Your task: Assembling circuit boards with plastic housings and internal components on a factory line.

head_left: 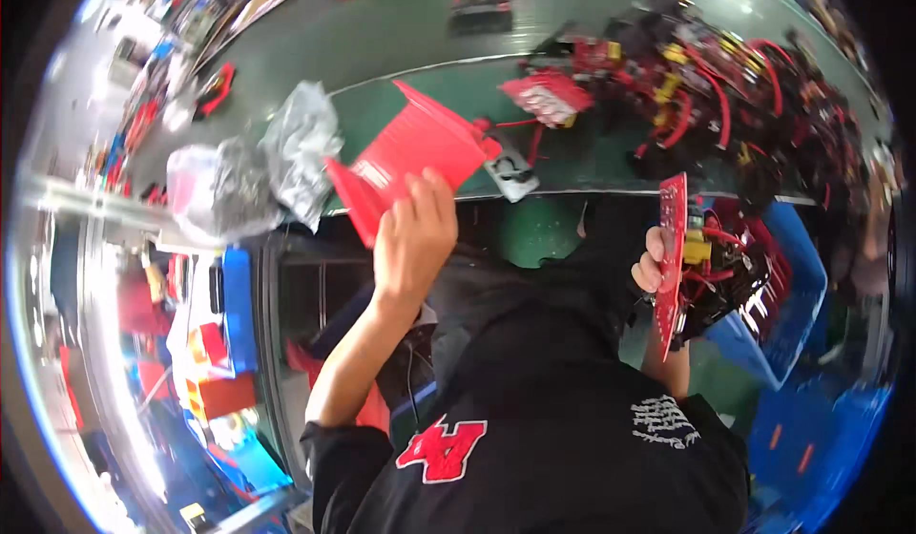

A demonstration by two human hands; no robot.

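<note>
I have my left hand (416, 233) pinching the near edge of a smooth, glossy red casing with upturned sides (420, 147), held over the smooth green tabletop (367, 104); its thumb is hidden. My right hand (652, 262) grips a flat perforated red panel bearing yellow parts and black wiring (674, 252). Crumpled translucent plastic bags (303, 147) crowd the left; a tangled heap of red-and-black wired assemblies (720, 104) blocks the far right. The table's near edge passes behind both hands, with a blue plastic bin (804, 257) just right of the panel.
</note>
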